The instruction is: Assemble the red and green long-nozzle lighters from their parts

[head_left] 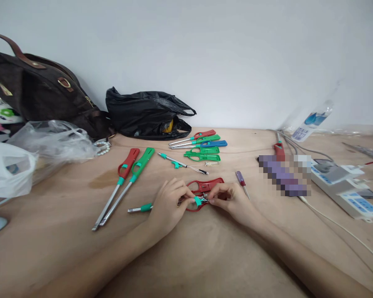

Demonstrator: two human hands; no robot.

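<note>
Red plastic casing (218, 181) lies opened on the wooden tabletop (186, 265), under and between the two hands. The left hand (174, 198), to the left of the casing, has thumb and forefinger drawn nearly together, pinching the teal trigger piece (199, 201) over it; a metal barrel (134, 210) juts out left from beneath that hand. The right hand (228, 201), on the casing's right side, has its thumb and forefinger brought together on the thin wires (204, 198); the exact bit between them is too small to make out. Right of the casing lies a purple-handled screwdriver (240, 178); left of it, a red lighter (129, 163) and a green lighter (144, 161). Beyond the casing are a loose metal tube (175, 161), green casing halves (213, 157) and a blue lighter (216, 144), then a black plastic bag (139, 114) near the pale wall (230, 62). Far right of the casing are a power strip (345, 196) and, farther back, a tilted bottle (313, 120); far left, a dark brown bag (43, 91).
</note>
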